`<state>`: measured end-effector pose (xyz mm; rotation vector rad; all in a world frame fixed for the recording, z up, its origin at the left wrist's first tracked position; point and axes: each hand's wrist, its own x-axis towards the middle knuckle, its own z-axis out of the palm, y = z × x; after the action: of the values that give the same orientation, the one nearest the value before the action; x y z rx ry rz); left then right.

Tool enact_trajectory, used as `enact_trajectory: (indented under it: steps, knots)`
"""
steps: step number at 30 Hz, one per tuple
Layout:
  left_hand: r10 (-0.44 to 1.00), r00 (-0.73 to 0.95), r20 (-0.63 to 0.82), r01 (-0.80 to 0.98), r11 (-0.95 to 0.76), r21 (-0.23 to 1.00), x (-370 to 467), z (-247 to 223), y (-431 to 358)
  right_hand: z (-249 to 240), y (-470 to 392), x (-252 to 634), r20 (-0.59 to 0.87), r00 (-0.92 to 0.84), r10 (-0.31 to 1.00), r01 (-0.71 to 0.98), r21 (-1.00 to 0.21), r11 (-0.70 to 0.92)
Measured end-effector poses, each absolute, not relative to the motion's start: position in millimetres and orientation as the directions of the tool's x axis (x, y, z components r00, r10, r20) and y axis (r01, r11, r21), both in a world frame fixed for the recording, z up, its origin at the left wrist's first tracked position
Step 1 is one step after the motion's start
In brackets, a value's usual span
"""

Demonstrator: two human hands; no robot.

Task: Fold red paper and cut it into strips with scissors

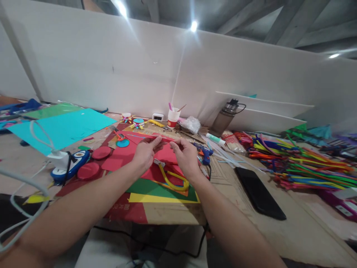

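Observation:
Both hands meet over a stack of coloured paper. Between thumb and fingers my left hand (pixel 146 150) pinches one end of a narrow red paper strip (pixel 165 138). My right hand (pixel 185 154) pinches the strip's other end, its fingertips close to the left ones. Below them, yellow-handled scissors (pixel 174 183) lie on the red paper (pixel 119 160), their blades partly covered by it. Green paper (pixel 145 190) and yellow paper (pixel 161 198) stick out underneath. Two red discs (pixel 88 171) and a small blue disc (pixel 122 143) lie left of my left hand.
A blue glue gun (pixel 205 154) lies right of my right hand. Farther right are a black phone (pixel 259 191) and bundled pipe cleaners (pixel 309 163). A bottle (pixel 223 119) and paper cups (pixel 173 118) stand behind. A power strip (pixel 69 167) with cables sits at left.

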<state>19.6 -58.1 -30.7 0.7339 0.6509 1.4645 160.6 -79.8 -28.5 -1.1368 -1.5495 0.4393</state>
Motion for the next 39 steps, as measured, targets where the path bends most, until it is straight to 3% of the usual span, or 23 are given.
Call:
enact_trajectory:
  steps: [6,14,27,33,39]
  knots:
    - [0.996,0.067,-0.05,-0.691,0.083,0.718,17.2,-27.4,-63.7,-26.8,-86.5,157.5,0.511,0.081,0.856,0.372,-0.812,0.45]
    - [0.985,0.037,-0.169,-0.699,0.146,0.7,14.3,-24.1,-65.5,-25.6,-89.6,160.9,0.489,0.084,0.868,0.452,-0.795,0.404]
    - [0.987,0.059,-0.148,-0.758,0.141,0.637,9.4,-30.0,-55.7,-29.1,-87.4,162.4,0.455,0.045,0.889,0.458,-0.801,0.386]
    - [0.99,0.125,-0.06,-0.731,0.133,0.669,11.3,-22.9,-56.3,-27.5,-87.3,164.7,0.504,0.095,0.859,0.401,-0.809,0.43]
    - [0.997,0.073,-0.018,-0.703,0.065,0.708,10.9,-16.7,-56.2,-26.8,-86.9,167.7,0.565,0.076,0.822,0.408,-0.769,0.491]
